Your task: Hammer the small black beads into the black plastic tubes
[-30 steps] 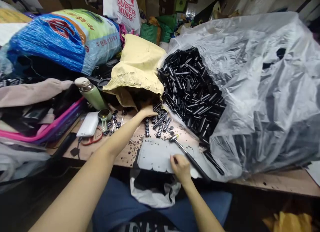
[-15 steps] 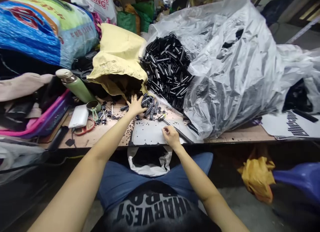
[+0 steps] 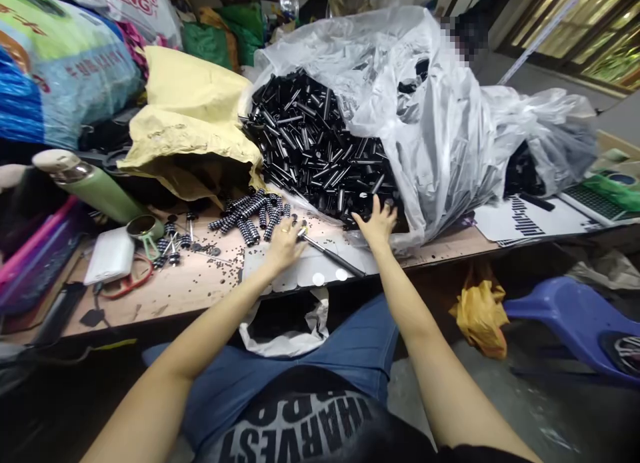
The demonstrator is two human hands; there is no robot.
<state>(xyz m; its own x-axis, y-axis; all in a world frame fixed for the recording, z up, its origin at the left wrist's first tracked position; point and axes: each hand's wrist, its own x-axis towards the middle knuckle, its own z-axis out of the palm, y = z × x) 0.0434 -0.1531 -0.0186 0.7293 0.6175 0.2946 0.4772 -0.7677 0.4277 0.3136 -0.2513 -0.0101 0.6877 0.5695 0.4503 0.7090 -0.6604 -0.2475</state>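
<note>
My left hand (image 3: pixel 287 246) hovers over the near edge of a pale flat sheet (image 3: pixel 305 274), its fingers loosely stretched, with nothing visible in them. Just right of it lies a hammer-like tool (image 3: pixel 333 255) with a metal shaft and black handle. My right hand (image 3: pixel 377 224) has its fingers spread at the mouth of a clear plastic bag (image 3: pixel 425 143), over a heap of short black tubes (image 3: pixel 310 143). Whether its fingertips touch the tubes I cannot tell. Ribbed black-and-white stacks of small parts (image 3: pixel 245 215) lie in a pile beyond my left hand.
A yellow paper sack (image 3: pixel 195 110) gapes behind the ribbed stacks. To the left are a green flask (image 3: pixel 95 186), a white box-shaped device (image 3: pixel 109 256) and a green cup (image 3: pixel 145 228). Tiny dark bits dot the tabletop (image 3: pixel 170 283). A blue chair (image 3: pixel 565 310) stands at right.
My right hand has gone from closed above the sheet to spread out at the black tubes. My left hand has left the ribbed stacks and come back over the sheet. The view has turned right.
</note>
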